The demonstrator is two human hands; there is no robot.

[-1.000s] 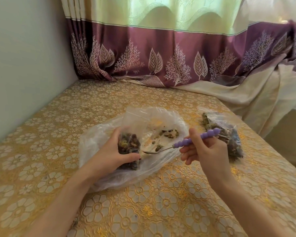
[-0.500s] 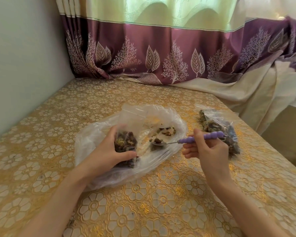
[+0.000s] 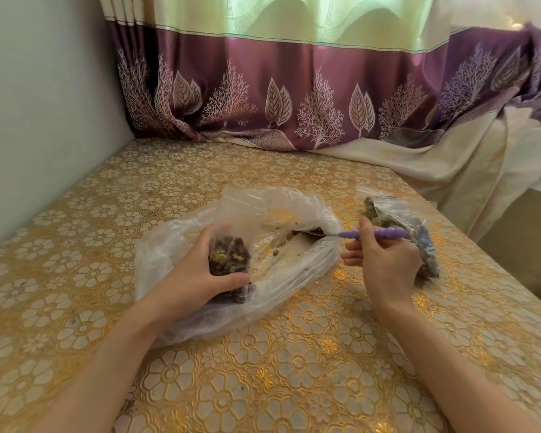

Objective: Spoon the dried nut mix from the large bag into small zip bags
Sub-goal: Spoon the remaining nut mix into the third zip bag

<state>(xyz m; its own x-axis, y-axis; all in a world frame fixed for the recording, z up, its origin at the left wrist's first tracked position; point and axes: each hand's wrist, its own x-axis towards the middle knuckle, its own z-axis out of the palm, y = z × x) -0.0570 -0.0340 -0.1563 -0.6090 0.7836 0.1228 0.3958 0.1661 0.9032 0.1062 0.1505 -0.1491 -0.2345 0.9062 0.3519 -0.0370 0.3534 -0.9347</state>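
Far left there's a plain pale wall [image 3: 44, 120] running along the table edge. The table [image 3: 75, 245] has a gold cloth w/ white flower pattern.

My left hand [image 3: 194, 276] comes in from bottom left, fingers & thumb curled round a small zip bag [image 3: 228, 260]. I'm holding it upright, thumb across its lower front, fingers behind. It's partly filled w/ dark nut mix; its clear top part stands open above my hand. That small bag sits inside the mouth of the large bag [image 3: 175, 245], a crumpled clear plastic one lying on the cloth, opening facing up & towards me. Not much left in it: crumbs & a few bits of nut mix [image 3: 289, 237] along the inner right side.

The spoon [image 3: 366, 234] pokes in over the large bag's right rim, roughly level. Metal bowl end is inside by the remaining bits; can't tell if anything's on it. Handle is purple, beaded.

My right hand [image 3: 384, 260] pinches that handle, thumb on top, index under, other fingers loosely curled below.

Just behind & right of that hand lies a filled zip bag [image 3: 416, 226], flat on the cloth, partly hidden by my knuckles.

Along the back: purple curtain [image 3: 294, 98] w/ leaf & tree print, green sheer above, cream hem spilling onto the table's far right corner.
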